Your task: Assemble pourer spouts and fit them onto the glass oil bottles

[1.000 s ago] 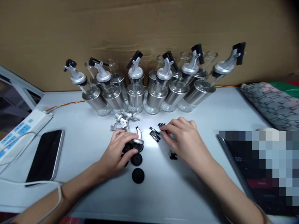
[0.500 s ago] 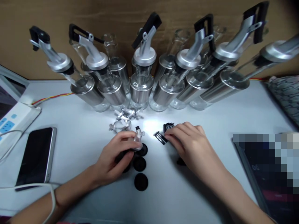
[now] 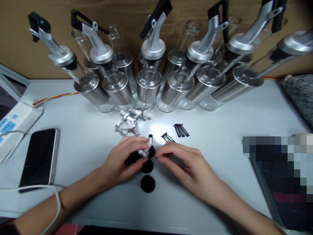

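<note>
left hand (image 3: 122, 161): fingers curled tight around a silver pourer spout (image 3: 146, 149), held just above the desk (image 3: 220, 163), spout tip up with a small black end
right hand (image 3: 182, 163): fingers pinched narrow, tips touching the right side of the spout; cannot tell if a small part is between them
spout location: centre front of desk, between both hands, black rubber stopper at its base partly hidden by the left fingers
black stoppers (image 3: 147, 183): two round ones loose on the desk just below the hands, one touching the thumb area, one nearer the camera
silver spouts pile (image 3: 127, 125): loose metal spout pieces heaped just behind the left hand, near the bottle row
black flip caps (image 3: 181, 130): a few small black clips side by side, behind the right hand, apart from it; one more clip (image 3: 167, 137) lies closer to the fingers
bottles (image 3: 149, 88): row of glass and steel oil bottles at the back, most fitted with silver pourers and black caps, some bare-necked behind
phone (image 3: 39, 160): face up, dark screen, left of the desk
power strip (image 3: 12, 122): white, far left, cable running along the front
cardboard (image 3: 122, 19): brown sheet behind the bottles
</note>
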